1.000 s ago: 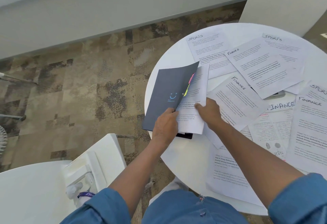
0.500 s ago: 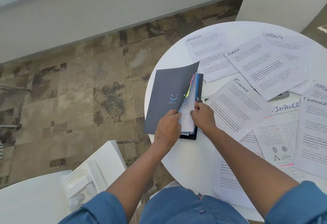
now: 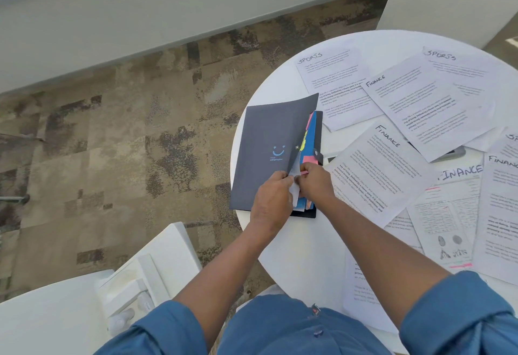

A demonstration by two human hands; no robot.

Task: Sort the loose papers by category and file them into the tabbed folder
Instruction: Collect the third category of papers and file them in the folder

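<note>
Covering round white table [image 3: 294, 265], loose papers [image 3: 384, 169], patterned carpet [image 3: 112, 144]

Folder [image 3: 266, 152]: dark grey cover with a small light-blue smile mark; blue inner leaves; tabs [image 3: 305, 136] pink and yellow-green; black back edge. Papers [image 3: 420, 102]: white, grey printed text, black handwritten headings; one sheet [image 3: 445, 220] bears pink highlighter strokes and a faint table. Table [image 3: 302, 248]: plain white. Carpet [image 3: 126, 144]: mottled tan and beige squares with dark brown blotches. Sleeves [image 3: 459, 315]: denim blue. Wall [image 3: 168, 4]: pale grey. Chair [image 3: 157, 273]: white.
</note>
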